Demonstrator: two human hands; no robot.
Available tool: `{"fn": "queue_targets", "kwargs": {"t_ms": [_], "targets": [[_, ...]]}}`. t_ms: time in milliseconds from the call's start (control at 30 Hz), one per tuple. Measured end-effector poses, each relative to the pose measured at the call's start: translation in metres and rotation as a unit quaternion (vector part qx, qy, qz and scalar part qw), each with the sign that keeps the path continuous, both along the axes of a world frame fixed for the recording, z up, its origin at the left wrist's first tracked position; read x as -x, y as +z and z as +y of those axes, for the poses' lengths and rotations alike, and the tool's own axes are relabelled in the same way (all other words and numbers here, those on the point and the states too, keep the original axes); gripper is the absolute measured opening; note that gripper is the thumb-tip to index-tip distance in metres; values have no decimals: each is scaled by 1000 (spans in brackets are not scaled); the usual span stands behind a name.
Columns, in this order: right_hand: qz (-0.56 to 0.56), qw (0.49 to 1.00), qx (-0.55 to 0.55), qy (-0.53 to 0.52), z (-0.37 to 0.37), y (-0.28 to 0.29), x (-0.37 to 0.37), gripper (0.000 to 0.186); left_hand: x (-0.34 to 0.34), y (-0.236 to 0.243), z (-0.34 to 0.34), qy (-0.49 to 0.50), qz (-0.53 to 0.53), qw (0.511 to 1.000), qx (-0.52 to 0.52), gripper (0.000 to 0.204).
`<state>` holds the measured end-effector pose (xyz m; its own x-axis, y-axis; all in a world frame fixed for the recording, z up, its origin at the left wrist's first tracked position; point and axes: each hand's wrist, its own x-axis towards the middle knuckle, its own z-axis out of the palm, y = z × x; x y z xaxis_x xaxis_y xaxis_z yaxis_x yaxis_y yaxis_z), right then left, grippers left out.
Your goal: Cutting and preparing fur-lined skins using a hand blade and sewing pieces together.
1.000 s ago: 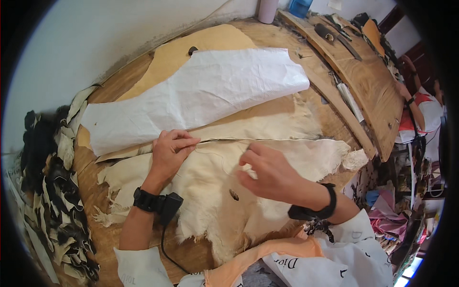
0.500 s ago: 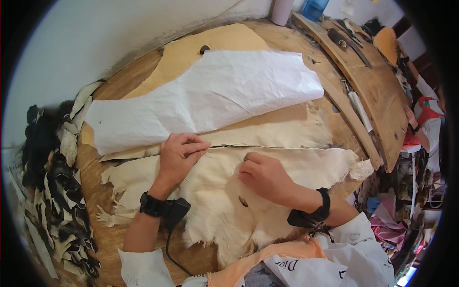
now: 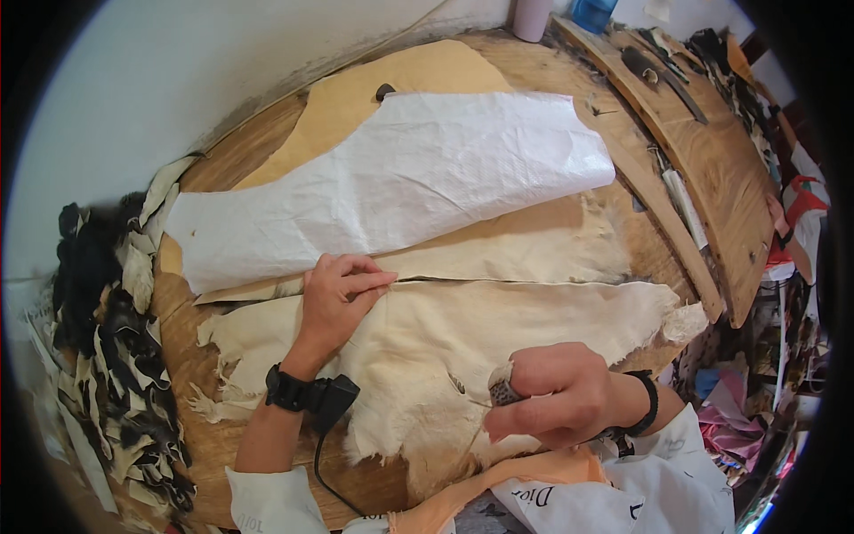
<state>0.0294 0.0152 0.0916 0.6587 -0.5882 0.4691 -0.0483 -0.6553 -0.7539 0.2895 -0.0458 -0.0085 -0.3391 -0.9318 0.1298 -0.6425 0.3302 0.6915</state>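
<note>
Left hand (image 3: 336, 298) on pale hide (image 3: 516, 325)

And there's the pale wall (image 3: 222, 71) sweeping up the left, smudged along its foot, meeting a brown wooden desk (image 3: 534, 67)!

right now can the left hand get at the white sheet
Probably yes: the left hand, pinching the cream hide, sits right by the white sheet, with nothing visible between them.

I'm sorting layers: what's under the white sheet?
A tan sheet shows past its far edge, a cream hide past its near edge; what's beneath its middle is covered.
</note>
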Motion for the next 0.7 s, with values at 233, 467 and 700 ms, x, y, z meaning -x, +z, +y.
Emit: {"fn": "queue_targets", "kwargs": {"t_ms": [233, 467, 700], "targets": [[11, 999, 19, -41, -7, -8, -24, 19, 7, 13, 1, 28, 2, 1000, -1, 15], [76, 972, -110, -191, -45, -71, -44, 10, 8, 42, 17, -179, 108, 973, -96, 21], [190, 967, -106, -136, -27, -70, -37, 10, 16, 20, -4, 62, 36, 989, -133, 18]]}}
